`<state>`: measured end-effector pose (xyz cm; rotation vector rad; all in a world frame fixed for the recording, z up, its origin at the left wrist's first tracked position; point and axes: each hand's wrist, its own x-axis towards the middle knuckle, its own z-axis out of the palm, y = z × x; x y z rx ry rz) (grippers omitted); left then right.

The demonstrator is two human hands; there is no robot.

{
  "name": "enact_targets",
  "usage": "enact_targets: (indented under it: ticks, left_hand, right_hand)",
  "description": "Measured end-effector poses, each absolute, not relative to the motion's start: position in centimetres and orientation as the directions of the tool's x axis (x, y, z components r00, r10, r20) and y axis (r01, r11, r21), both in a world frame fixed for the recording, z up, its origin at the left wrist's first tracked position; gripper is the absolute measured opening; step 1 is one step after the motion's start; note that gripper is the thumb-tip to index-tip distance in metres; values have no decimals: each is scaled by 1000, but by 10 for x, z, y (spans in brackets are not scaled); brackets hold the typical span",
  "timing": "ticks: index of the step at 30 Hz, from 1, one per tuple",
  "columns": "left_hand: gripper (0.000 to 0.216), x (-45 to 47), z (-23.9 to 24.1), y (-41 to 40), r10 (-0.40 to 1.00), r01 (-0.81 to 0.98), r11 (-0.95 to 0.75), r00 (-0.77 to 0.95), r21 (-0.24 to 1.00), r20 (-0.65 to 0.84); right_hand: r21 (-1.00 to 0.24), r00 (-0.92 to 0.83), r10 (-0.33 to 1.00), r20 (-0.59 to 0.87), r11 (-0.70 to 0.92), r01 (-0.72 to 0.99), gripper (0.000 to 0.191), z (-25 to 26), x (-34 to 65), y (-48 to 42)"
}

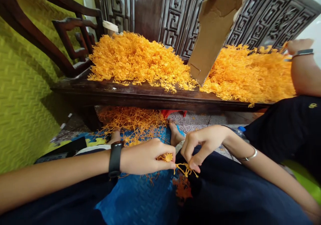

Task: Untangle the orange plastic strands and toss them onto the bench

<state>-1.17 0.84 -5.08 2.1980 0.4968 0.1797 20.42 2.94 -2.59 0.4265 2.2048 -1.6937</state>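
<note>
My left hand (150, 156), below a dark wristband, is closed around small orange plastic pieces; one with a spiky, sun-like outline shows inside the curled fingers. Between its thumb and forefinger sits one end of a thin, branched orange plastic piece (185, 170). From the other side my right hand (200, 148), with a silver bangle on the wrist, pinches that same branched piece between thumb and fingers. Both hands are close together above my lap. The exact shape of the branched piece is partly hidden by the fingertips.
A dark wooden bench (140, 94) carries two heaps of orange pieces, a left heap (135, 58) and a right heap (250, 74), parted by upright cardboard (210, 34). Orange strands (135, 121) lie below. Another person's hand (299, 47) is at the right heap.
</note>
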Motion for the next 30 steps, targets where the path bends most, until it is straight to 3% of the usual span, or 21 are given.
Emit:
enact_targets:
  ticks: [10, 11, 13, 15, 17, 21, 26, 30]
  left_hand:
    - [18, -22, -43, 9, 482, 350, -559, 875, 752, -49]
    - [20, -25, -44, 12, 521, 374, -535, 852, 757, -53]
    - [24, -30, -45, 17, 582, 407, -468, 810, 784, -73]
    - [25, -32, -46, 22, 609, 398, -403, 789, 824, -83]
    - [25, -31, -47, 24, 624, 367, -336, 777, 868, -87]
    - [25, -23, -42, 25, 600, 299, -228, 793, 927, -108]
    - [26, -13, -35, 21, 558, 214, -90, 820, 973, -129]
    - [35, -10, -48, 23, 580, -7, 124, 812, 992, -67]
  right_hand:
    - [-845, -875, 83, -477, 232, 483, 48, -26, 228, 20]
    - [-847, -879, 162, -449, 236, 476, 46, -27, 235, 20]
    - [-858, -850, 440, -290, 274, 435, 39, -29, 246, 24]
    - [-836, -680, 732, -40, 348, 424, 33, -32, 254, 36]
    - [-779, -443, 877, 186, 407, 477, 30, -36, 258, 57]
    - [-722, -125, 910, 395, 392, 570, 25, -42, 264, 120]
    - [-782, 70, 907, 415, 316, 538, 20, -44, 269, 177]
    - [-835, 137, 901, 412, 313, 453, 15, -41, 246, 176]
